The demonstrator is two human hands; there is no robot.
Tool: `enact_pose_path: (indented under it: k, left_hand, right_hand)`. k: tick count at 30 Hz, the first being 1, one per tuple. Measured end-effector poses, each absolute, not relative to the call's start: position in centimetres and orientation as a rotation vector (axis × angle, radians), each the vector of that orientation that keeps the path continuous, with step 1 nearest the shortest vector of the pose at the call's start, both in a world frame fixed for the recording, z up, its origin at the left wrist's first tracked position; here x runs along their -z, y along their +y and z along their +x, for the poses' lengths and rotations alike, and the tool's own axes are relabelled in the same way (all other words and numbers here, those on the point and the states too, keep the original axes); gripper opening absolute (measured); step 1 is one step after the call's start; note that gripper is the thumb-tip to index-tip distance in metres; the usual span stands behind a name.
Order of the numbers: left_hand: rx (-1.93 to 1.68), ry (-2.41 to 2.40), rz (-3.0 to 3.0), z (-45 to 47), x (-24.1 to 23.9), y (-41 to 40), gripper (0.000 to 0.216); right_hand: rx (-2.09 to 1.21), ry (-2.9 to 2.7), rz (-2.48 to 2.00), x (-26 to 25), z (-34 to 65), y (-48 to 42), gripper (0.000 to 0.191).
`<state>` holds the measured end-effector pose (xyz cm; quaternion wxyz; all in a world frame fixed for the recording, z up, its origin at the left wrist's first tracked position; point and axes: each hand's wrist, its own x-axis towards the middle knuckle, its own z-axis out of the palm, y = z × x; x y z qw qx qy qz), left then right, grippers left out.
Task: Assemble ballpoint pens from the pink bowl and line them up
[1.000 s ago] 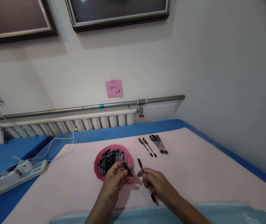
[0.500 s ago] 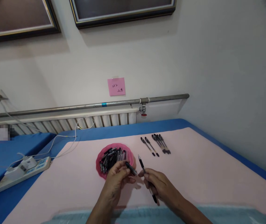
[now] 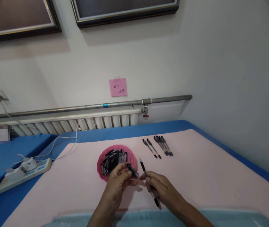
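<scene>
Pink bowl [image 3: 100,167] of pens [image 3: 111,163] lies just beyond our left hand [image 3: 119,180], which pinches a black pen cap [image 3: 132,170]. Our right hand [image 3: 159,185] grips an uncapped pen [image 3: 142,165], tip pointing away from us.

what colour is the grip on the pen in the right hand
Black; the pen's grip shows best in the head view.

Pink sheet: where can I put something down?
Right of the slim black pens, up to the blue border; left of the round pink plastic bowl, towards the white power strip. Crowded: the bowl's near right, around the left hand and right hand.
</scene>
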<state>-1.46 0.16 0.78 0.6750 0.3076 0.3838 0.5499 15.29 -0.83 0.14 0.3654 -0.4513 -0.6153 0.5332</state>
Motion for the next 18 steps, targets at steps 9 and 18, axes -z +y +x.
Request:
enact_pose_path:
  k: [9,18]
  left_hand:
    - [-1.220,0.860,0.706,-1.57,-0.66,0.27,0.034]
    - [-1.218,0.853,0.717,-1.57,-0.27,0.39,0.032]
  right_hand:
    - [-1.344,-1.611,-1.175,-0.03,15.41,-0.72,0.024]
    - [-1.356,-1.631,-1.172,0.10,15.36,-0.77,0.026]
